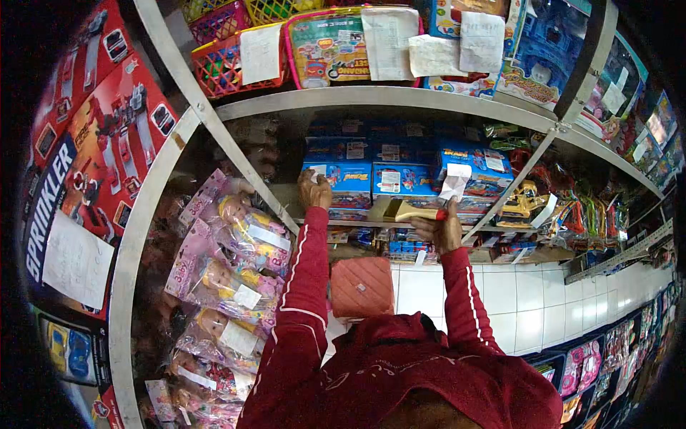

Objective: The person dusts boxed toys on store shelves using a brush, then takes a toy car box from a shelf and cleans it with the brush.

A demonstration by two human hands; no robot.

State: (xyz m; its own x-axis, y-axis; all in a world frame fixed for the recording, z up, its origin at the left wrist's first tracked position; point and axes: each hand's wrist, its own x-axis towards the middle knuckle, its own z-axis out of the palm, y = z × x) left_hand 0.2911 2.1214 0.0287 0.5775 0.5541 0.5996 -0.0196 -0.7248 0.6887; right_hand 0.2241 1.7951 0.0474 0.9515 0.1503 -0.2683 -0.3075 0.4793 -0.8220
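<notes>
Blue printed boxes [406,180] stand in stacks on a metal-framed shelf at the centre. My left hand [314,190] is closed at the front of the left stack, with a small piece of white paper [319,170] at its fingers. On the right, my right hand [441,227] grips a brush [414,211] with a pale yellow handle and red end; its wide end points left, toward the shelf edge. Just above that hand, a white paper label [455,181] hangs before the right stack.
Bagged dolls [236,286] fill the left side. A red quilted stool [361,287] stands on the white tiled floor [493,297]. Metal shelf bars [389,96] frame the boxes. Bagged toys [529,207] lie at the right, and baskets [236,61] sit above.
</notes>
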